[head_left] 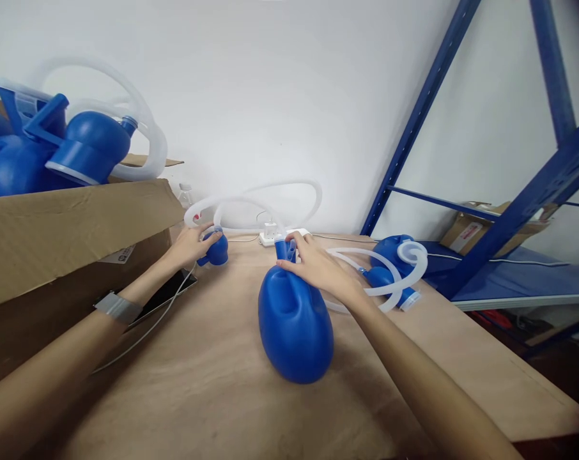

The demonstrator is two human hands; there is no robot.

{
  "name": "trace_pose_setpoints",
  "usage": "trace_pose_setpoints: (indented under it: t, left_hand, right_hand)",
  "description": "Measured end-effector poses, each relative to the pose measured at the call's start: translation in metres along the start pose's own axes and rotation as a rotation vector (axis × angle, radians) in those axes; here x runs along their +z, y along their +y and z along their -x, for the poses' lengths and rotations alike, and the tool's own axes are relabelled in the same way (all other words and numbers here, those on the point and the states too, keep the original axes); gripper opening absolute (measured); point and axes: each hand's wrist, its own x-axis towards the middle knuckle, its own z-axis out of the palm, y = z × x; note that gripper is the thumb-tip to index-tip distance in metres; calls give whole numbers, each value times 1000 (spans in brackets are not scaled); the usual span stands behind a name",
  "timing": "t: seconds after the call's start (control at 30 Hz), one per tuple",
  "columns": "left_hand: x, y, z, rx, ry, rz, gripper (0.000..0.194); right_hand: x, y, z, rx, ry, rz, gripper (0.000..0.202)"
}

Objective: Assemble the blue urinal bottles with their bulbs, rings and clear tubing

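A large blue plastic bottle [295, 326] lies on the wooden table, its neck pointing to the wall. My right hand [313, 259] grips it at the neck, thumb on the near side. Left of it, my left hand [193, 246] holds a small blue cup-like piece [217, 249] by its top, where a tube joins. A translucent white tube [244, 199] loops up against the wall between this piece and the bottle's neck. A grey band [119, 308] circles my left wrist.
At the left, a cardboard box [78, 223] holds several blue bottles and tubes. A dark tablet [162, 295] and cable lie beside it. Another blue bottle [390, 248] with coiled tubing sits right. Behind are a power strip [269, 237] and a blue metal shelf [421, 115].
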Motion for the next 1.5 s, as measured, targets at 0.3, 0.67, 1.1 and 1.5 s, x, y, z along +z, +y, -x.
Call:
trace_pose_setpoints:
  t: [0.3,0.67,1.1,1.5]
  left_hand:
    - [-24,13,48,-144,-267,-487,96]
    - [-1,85,100,110,-213,-425,66]
    - [48,96,42,163,-261,538,61]
    - [67,96,51,197,-99,403,48]
  right_hand:
    - [1,12,-22,-104,-110,-117,53]
    - [25,1,-22,-127,29,-272,39]
    - [11,10,-8,-309,-175,-340,107]
    - [-8,0,-8,-69,-594,-170,93]
